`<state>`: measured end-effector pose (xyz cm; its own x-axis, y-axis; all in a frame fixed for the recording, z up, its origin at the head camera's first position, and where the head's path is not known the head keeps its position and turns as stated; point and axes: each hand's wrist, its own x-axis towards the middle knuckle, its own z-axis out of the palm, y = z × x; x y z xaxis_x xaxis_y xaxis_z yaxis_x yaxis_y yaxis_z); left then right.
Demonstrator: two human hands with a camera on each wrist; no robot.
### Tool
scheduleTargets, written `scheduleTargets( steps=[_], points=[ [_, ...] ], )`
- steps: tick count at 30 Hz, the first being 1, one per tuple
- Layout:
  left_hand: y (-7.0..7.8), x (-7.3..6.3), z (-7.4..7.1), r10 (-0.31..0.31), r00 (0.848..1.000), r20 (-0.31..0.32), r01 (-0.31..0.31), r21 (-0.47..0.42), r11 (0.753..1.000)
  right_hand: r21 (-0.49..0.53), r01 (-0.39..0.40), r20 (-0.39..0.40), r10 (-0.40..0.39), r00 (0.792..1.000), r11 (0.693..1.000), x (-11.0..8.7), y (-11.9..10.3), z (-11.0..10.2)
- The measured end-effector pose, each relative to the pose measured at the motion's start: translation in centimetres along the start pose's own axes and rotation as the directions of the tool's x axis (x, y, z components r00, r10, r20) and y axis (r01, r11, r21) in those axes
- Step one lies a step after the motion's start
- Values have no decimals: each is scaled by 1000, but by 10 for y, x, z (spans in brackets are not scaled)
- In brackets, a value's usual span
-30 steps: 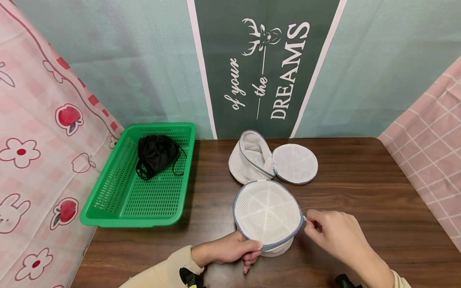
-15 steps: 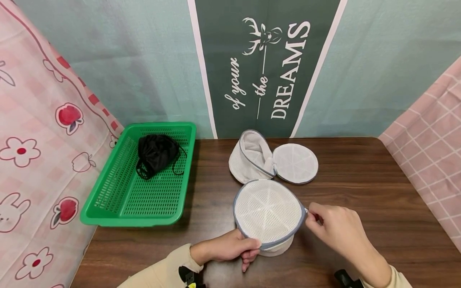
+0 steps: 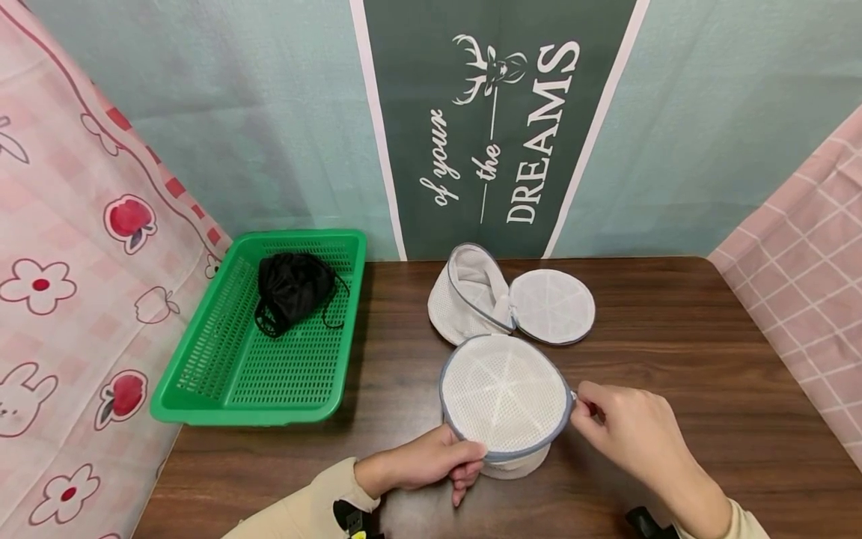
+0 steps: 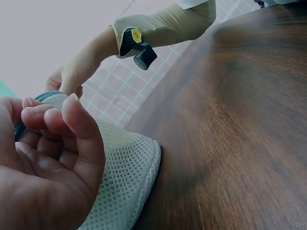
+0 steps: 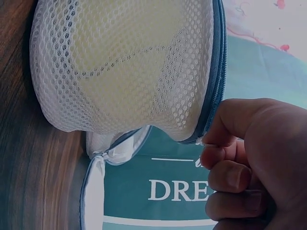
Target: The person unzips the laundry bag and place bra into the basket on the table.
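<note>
A round white mesh laundry bag [image 3: 505,393] with a grey-blue zipped rim stands on the table, its lid lying over the top. My left hand [image 3: 431,460] grips the rim at the front left, thumb on top. At the right side of the rim, my right hand [image 3: 629,423] pinches the small white zipper pull [image 5: 200,141]. Something pale yellow [image 5: 124,57] shows through the mesh in the right wrist view; its kind is unclear. Behind stands a second mesh laundry bag [image 3: 465,307], its round lid [image 3: 552,307] folded out flat to the right.
A green plastic basket [image 3: 249,414] sits at the left of the wooden table [image 3: 673,322], with a black drawstring pouch [image 3: 296,288] in it. Printed cloths hang behind and at both sides.
My right hand has moved slightly away from me with the zipper pull. The near bag's rim has shifted a little to the right, and my left hand keeps its grip.
</note>
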<state>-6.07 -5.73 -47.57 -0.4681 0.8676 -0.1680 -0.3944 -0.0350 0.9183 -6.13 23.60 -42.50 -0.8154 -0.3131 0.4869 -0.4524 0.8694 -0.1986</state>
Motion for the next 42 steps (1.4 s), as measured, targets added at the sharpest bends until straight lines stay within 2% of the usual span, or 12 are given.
scheduleTargets(
  steps=[4,11,19,24,27,35,42],
  points=[
    [-2,0,0,-3,1000,2,3,-16,1000,8,5,1,-5,1000,1000,-1,-2,0],
    [-4,1,0,46,998,33,-45,-28,999,21,14,-5,-14,1000,1000,-2,-2,1],
    [-4,0,2,8,999,40,-8,0,1000,16,4,10,-4,1000,1000,-3,-5,3],
    [-7,0,6,-43,994,105,37,51,998,-4,-6,4,6,1000,1000,-5,-7,4],
    [-9,1,8,-47,990,131,37,79,996,-10,-12,2,12,1000,1000,-6,-7,5],
    [-10,1,10,-39,991,129,29,74,997,-4,-14,10,14,1000,1000,-8,-8,4],
    [-8,0,4,-6,992,127,-3,69,998,25,-15,25,15,1000,1000,-9,-10,1]
  ],
)
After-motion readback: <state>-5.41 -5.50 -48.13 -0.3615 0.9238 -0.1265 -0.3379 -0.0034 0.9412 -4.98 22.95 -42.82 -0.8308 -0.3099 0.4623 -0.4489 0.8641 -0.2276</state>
